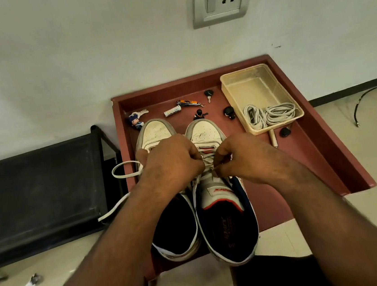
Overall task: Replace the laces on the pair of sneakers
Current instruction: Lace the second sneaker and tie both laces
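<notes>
On the reddish-brown wooden tray [320,151], a pair of white leather sneakers with navy lining is being worked on. The flat white lace [205,162] of the right-hand sneaker [208,136] is being pinched at the eyelets by both the left hand [170,161] and the right hand [245,157], fingers curled. The left-hand sneaker [155,132] is lying at nine o'clock of it. At two o'clock, coiled off-white laces [271,113] are being kept in a translucent plastic tub [231,91]. The lace is judged soft, light and limp, best taken near its stiff tip.

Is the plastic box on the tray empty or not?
Not empty. The plastic box holds coiled white laces at its near end.
</notes>
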Motion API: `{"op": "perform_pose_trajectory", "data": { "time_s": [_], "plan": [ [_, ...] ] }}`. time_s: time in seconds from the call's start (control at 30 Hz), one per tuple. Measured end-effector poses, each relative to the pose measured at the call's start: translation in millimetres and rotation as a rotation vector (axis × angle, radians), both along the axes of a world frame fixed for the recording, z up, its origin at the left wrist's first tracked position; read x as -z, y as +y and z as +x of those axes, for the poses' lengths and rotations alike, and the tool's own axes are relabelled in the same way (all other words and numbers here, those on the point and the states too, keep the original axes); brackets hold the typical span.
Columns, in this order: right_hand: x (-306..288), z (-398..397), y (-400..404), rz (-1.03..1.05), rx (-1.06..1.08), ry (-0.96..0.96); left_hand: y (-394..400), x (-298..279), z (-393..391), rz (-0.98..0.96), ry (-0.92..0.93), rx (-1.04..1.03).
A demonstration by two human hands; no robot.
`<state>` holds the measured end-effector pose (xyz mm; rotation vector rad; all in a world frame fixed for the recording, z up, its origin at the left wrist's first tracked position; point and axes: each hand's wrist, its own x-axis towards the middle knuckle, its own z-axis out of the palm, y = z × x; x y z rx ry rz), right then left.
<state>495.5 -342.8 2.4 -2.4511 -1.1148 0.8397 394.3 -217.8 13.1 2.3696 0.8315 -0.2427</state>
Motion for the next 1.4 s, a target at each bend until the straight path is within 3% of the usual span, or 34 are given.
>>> {"op": "perform_pose_trajectory", "data": {
  "time_s": [0.4,0.57,0.8,0.9,1.03,1.2,1.4],
  "plan": [
    [5,2,-8,0.161,0.161,0.275,3,0,-2,-0.005,0.022,0.01],
    [6,2,-9,0.172,0.185,0.302,8,4,-3,-0.04,0.001,-0.002],
    [15,8,-6,0.246,0.245,0.342,-7,6,0,0.132,0.007,0.096],
    [18,9,-6,0.258,0.259,0.387,-3,11,2,0.05,0.028,0.091],
    [19,10,-5,0.274,0.273,0.424,3,21,2,-0.241,-0.064,0.017],
    [12,18,-12,0.195,0.264,0.396,-5,26,7,-0.159,-0.094,-0.081],
    [7,13,-8,0.154,0.187,0.373,-5,25,3,-0.37,-0.191,-0.203]
  ]
}}
